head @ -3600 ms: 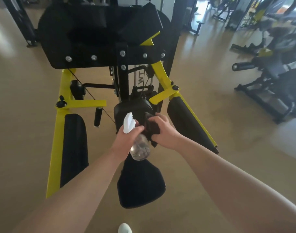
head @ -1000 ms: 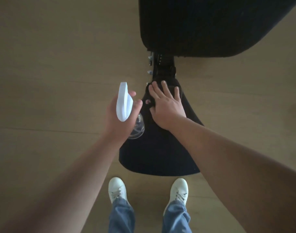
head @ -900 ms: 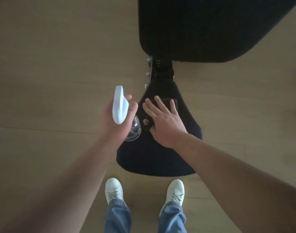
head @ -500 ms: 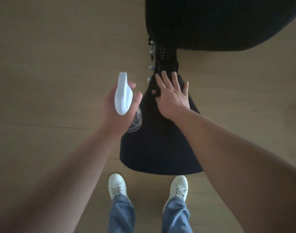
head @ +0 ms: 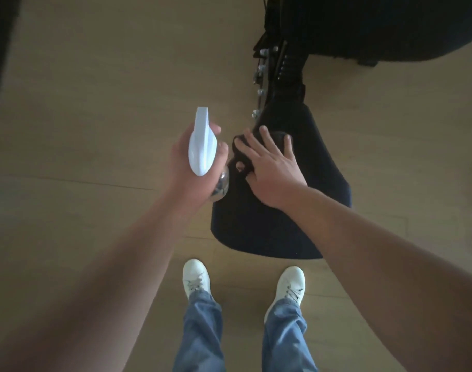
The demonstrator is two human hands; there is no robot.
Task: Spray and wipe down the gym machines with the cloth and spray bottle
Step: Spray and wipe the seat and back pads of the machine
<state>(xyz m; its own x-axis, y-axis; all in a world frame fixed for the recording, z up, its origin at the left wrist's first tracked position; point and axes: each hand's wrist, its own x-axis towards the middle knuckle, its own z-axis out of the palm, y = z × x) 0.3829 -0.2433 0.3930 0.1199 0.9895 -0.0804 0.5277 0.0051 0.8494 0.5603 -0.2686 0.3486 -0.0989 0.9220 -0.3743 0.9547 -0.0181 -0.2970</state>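
I look straight down at the machine's black padded seat (head: 277, 224). My right hand (head: 272, 167) lies flat with spread fingers on a dark cloth (head: 238, 159), pressing it onto the seat's narrow upper left part. Most of the cloth is hidden under the hand. My left hand (head: 187, 167) grips a spray bottle (head: 202, 149) with a white trigger head and a clear body, held just left of the seat with the nozzle pointing away from me.
A larger black pad (head: 377, 25) fills the top right, joined to the seat by a black post with silver bolts (head: 280, 68). My white shoes (head: 194, 277) and jeans stand on the tan floor (head: 81, 103) just below the seat. A dark edge runs down the far left.
My right hand has slid the cloth back toward me from the seat's narrow top end, after moving up there half a second ago. The bottle stays in my left hand.
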